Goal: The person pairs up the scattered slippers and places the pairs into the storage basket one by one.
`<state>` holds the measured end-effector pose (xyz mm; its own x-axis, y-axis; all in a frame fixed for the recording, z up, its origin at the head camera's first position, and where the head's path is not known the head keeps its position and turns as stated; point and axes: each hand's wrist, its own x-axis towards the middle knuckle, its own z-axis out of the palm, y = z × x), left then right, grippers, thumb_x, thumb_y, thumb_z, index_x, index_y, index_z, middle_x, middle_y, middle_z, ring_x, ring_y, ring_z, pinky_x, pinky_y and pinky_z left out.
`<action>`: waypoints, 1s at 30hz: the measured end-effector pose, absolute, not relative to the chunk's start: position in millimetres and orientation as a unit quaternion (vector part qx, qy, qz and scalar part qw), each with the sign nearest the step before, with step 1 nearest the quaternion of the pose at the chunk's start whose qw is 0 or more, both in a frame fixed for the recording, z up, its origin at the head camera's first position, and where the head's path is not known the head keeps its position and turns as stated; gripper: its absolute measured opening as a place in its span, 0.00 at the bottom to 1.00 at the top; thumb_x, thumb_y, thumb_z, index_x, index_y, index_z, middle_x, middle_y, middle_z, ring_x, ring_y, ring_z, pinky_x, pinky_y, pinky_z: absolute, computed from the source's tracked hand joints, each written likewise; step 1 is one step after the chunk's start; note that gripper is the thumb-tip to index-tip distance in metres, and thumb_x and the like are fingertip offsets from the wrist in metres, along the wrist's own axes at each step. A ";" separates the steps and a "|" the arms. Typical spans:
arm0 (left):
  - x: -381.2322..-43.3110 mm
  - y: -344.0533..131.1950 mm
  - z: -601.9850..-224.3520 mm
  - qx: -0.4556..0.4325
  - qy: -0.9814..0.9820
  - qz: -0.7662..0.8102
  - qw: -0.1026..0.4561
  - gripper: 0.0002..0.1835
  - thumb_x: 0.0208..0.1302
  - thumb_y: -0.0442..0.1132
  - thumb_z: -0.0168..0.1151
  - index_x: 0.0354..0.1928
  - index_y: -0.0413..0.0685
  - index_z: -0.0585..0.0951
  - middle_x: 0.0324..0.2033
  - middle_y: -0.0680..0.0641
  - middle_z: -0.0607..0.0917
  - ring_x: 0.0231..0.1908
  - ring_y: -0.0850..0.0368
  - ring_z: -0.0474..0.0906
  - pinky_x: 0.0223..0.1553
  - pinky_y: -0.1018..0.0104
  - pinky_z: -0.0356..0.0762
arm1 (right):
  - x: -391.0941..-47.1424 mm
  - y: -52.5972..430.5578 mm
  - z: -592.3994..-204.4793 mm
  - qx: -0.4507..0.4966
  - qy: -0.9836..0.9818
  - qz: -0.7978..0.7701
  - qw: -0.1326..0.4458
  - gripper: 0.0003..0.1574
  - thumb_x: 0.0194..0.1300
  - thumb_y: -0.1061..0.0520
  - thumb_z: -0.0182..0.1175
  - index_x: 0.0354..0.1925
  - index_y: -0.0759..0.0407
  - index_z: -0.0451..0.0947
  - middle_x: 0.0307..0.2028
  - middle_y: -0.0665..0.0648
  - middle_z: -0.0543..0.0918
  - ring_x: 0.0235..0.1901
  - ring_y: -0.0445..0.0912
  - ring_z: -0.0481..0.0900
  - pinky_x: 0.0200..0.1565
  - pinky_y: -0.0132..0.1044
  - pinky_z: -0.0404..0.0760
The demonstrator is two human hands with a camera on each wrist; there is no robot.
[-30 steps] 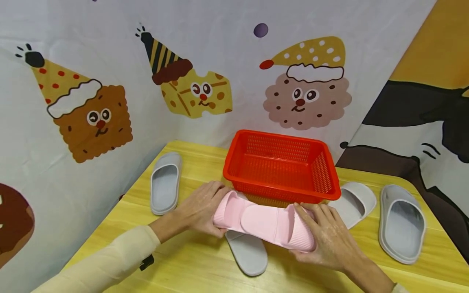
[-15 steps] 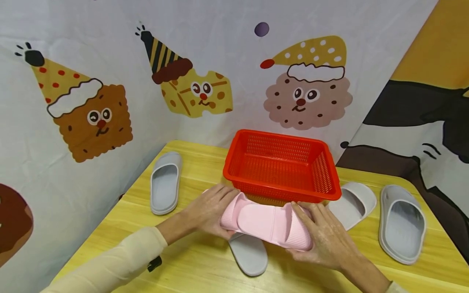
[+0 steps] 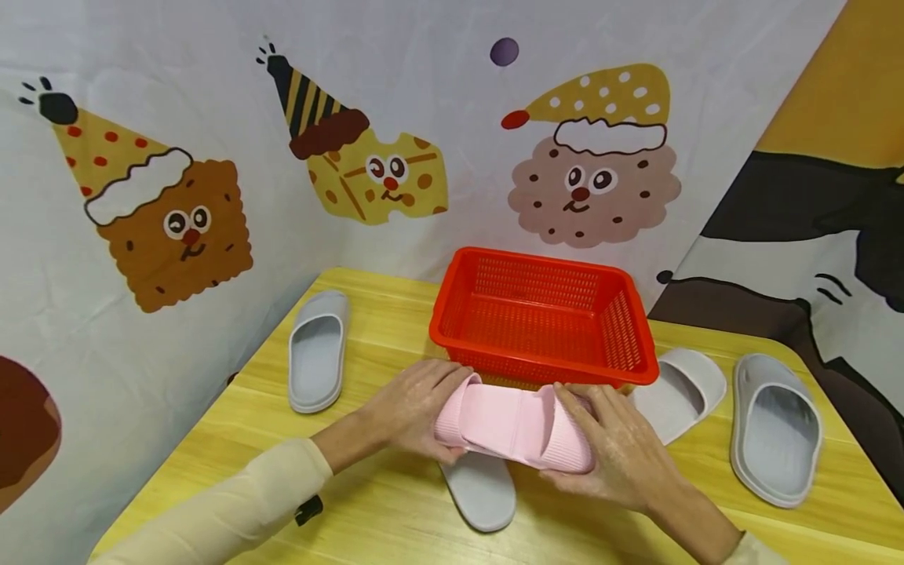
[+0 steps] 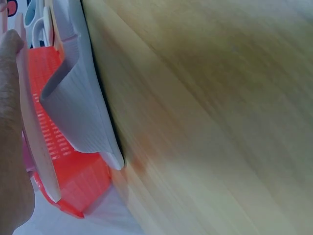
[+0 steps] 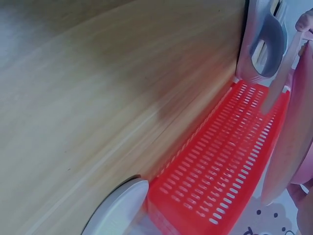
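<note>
In the head view, two pink slippers lie sole over sole with their heels overlapping, straps facing outward, raised above the table. My left hand (image 3: 420, 412) grips the left pink slipper (image 3: 455, 416) around its strap end. The strap end of the right pink slipper (image 3: 568, 439) is held by my right hand (image 3: 614, 443). Below them a grey slipper (image 3: 483, 490) rests on the table, its upper part hidden by the pink pair. The left wrist view shows that grey slipper (image 4: 80, 103) from the side, strap up. Just behind the hands stands a red basket (image 3: 526, 314) with nothing in it.
On the yellow wooden table (image 3: 381, 518), a grey slipper (image 3: 318, 361) lies at the left. A pale slipper (image 3: 681, 392) lies by the basket's right front corner, partly behind my right hand. Another grey slipper (image 3: 777, 431) is at the right. A printed cloth (image 3: 466, 110) hangs behind.
My left hand has moved to the right and my right hand slightly left, sliding the pink slippers farther over each other. The basket and the other slippers stay put.
</note>
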<state>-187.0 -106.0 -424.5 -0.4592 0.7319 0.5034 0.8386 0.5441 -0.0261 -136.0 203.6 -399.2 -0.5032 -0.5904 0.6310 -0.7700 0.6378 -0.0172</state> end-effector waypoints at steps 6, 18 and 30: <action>-186.4 -100.0 -423.2 -0.457 -0.854 -0.107 0.224 0.55 0.32 0.74 0.55 0.61 0.44 0.64 0.52 0.47 0.69 0.51 0.54 0.65 0.57 0.62 0.57 | -137.8 199.6 -398.4 0.396 -0.857 0.141 0.299 0.61 0.32 0.28 0.66 0.59 0.62 0.68 0.50 0.57 0.72 0.44 0.52 0.69 0.42 0.44 0.65; -183.8 -86.4 -424.6 -0.458 -0.854 -0.106 0.222 0.55 0.33 0.75 0.52 0.61 0.44 0.64 0.52 0.49 0.70 0.52 0.56 0.64 0.58 0.64 0.55 | -140.1 189.7 -400.4 0.399 -0.858 0.144 0.289 0.60 0.35 0.28 0.64 0.59 0.62 0.68 0.50 0.56 0.72 0.45 0.51 0.68 0.47 0.42 0.62; -183.3 -74.0 -427.9 -0.465 -0.846 -0.112 0.237 0.55 0.31 0.76 0.51 0.59 0.44 0.67 0.51 0.49 0.71 0.51 0.56 0.65 0.53 0.63 0.61 | -144.2 186.7 -402.8 0.412 -0.845 0.162 0.301 0.59 0.33 0.29 0.66 0.57 0.63 0.70 0.49 0.55 0.73 0.44 0.51 0.69 0.48 0.41 0.62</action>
